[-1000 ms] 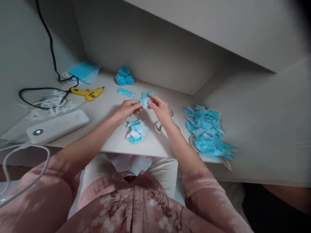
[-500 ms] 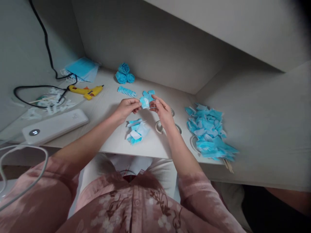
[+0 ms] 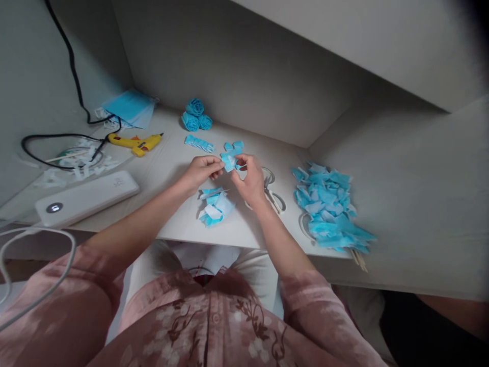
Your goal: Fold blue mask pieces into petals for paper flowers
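Note:
Between my two hands is a small light-blue fabric petal piece (image 3: 229, 162) with a whitish patch. My left hand (image 3: 203, 172) pinches its left edge between thumb and fingers. At its right edge, the curled thumb and fingers of my right hand (image 3: 250, 179) grip it. Just behind lie more blue petal pieces (image 3: 236, 145), partly overlapped in view by the held one. Nearer me on the table is a loose heap of blue and white fabric pieces (image 3: 214, 208). Scissors with pale handles (image 3: 275, 200) lie beside my right wrist, partly hidden by it.
Three blue fabric roses (image 3: 195, 116) and a folded blue strip (image 3: 199, 143) stand behind my hands. To the left are a yellow glue gun (image 3: 141, 145), a white power bank (image 3: 89, 198) and blue masks (image 3: 130, 108). A large blue fabric pile (image 3: 326, 199) is at right, near the side wall.
My right hand has turned and drawn down and left, its fingers closing at the petal piece's right edge. More of the scissors shows now. My left hand has barely moved.

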{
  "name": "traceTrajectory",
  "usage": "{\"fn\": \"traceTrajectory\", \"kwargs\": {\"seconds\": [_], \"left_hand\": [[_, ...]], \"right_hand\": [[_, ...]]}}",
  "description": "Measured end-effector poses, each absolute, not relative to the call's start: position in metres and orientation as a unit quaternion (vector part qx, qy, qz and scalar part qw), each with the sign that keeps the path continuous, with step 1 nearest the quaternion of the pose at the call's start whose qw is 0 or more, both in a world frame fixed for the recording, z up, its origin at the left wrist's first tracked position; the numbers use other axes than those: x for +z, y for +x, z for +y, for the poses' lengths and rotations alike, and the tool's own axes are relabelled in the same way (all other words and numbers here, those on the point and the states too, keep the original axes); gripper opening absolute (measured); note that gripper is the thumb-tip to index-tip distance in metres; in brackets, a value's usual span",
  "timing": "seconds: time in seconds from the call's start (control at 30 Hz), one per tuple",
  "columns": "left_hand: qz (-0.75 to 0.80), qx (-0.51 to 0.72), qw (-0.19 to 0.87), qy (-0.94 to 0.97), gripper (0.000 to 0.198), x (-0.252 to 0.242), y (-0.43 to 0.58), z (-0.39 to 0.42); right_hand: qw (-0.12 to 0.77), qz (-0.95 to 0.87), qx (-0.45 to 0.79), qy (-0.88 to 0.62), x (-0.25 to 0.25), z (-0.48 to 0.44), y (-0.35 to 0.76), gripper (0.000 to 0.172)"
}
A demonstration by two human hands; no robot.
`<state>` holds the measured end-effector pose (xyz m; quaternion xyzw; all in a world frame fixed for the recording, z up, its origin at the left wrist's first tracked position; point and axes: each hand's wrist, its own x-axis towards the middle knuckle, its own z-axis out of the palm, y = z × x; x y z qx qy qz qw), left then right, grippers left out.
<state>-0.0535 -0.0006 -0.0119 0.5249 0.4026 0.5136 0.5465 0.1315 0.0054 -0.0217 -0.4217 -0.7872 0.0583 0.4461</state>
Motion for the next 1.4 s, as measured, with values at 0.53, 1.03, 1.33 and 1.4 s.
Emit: {"fn": "traceTrajectory", "kwargs": {"seconds": [0.53, 1.03, 1.33, 1.4], "left_hand": [[0.45, 0.533, 0.306, 0.648, 0.019, -0.014, -0.046, -0.01], [0.492, 0.455, 0.156, 0.725, 0.017, -0.021, -0.046, -0.009], [0.486, 0.457, 0.12, 0.735, 0.008, -0.022, -0.046, -0.006], [0.479, 0.45, 0.118, 0.744, 0.007, -0.022, -0.044, -0.007]], "right_hand": [[0.449, -0.766, 0.035, -0.458, -0.028, 0.001, 0.125, 0.03], [0.435, -0.779, 0.002, -0.453, -0.032, -0.001, 0.12, 0.031], [0.411, -0.79, -0.046, -0.452, -0.033, 0.0, 0.119, 0.035], [0.396, -0.787, -0.042, -0.472, -0.033, 0.0, 0.119, 0.039]]}}
